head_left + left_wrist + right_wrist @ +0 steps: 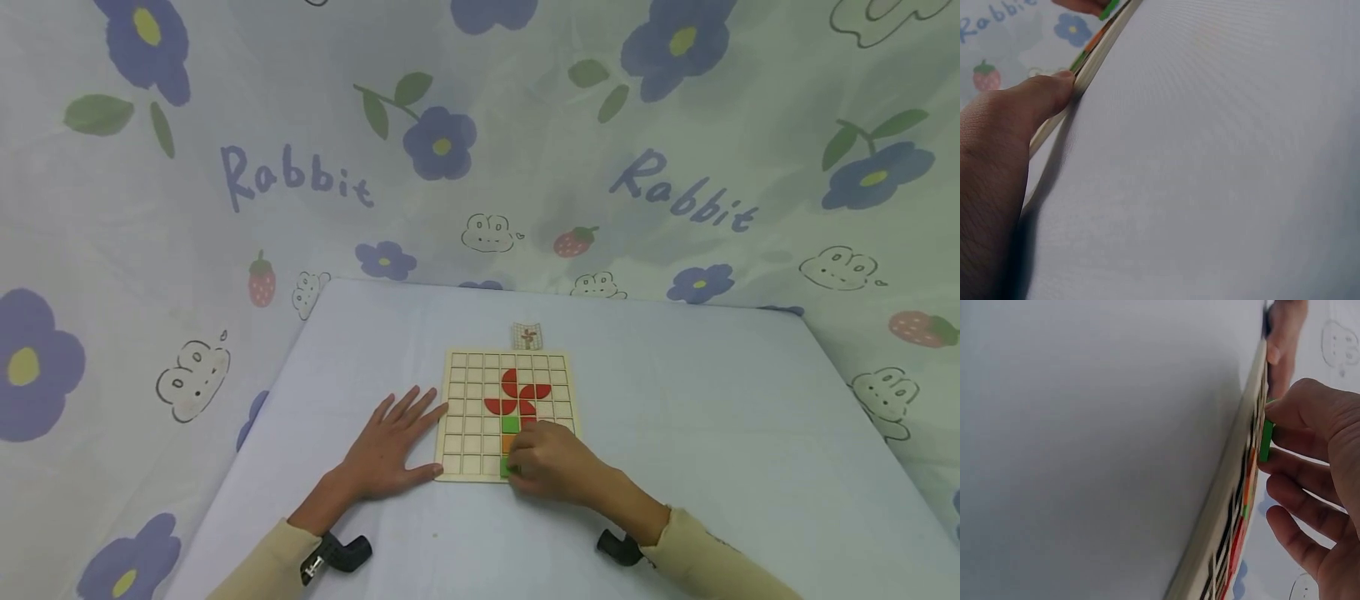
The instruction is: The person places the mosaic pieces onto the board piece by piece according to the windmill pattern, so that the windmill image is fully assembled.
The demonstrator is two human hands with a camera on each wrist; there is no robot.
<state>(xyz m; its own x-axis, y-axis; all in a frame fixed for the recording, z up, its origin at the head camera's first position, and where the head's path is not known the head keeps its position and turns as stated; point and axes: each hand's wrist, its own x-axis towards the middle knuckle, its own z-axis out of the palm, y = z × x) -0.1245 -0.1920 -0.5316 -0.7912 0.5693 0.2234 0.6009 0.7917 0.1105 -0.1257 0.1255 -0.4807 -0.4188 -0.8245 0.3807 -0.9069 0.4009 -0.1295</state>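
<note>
A wooden grid board lies on the table in the head view. Its upper middle carries several red quarter-round pieces set like a pinwheel. Below them sit a green square tile and an orange tile. Between thumb and fingertips my right hand pinches another green tile, tilted on edge over the bottom row. My left hand rests at the board's left side, fingers spread and straight, its thumb against the lower left corner.
A small pattern card with a red pinwheel design lies just beyond the board's far edge. White cloth covers the table. Behind it hangs a printed curtain. Black wrist cameras sit at both cuffs.
</note>
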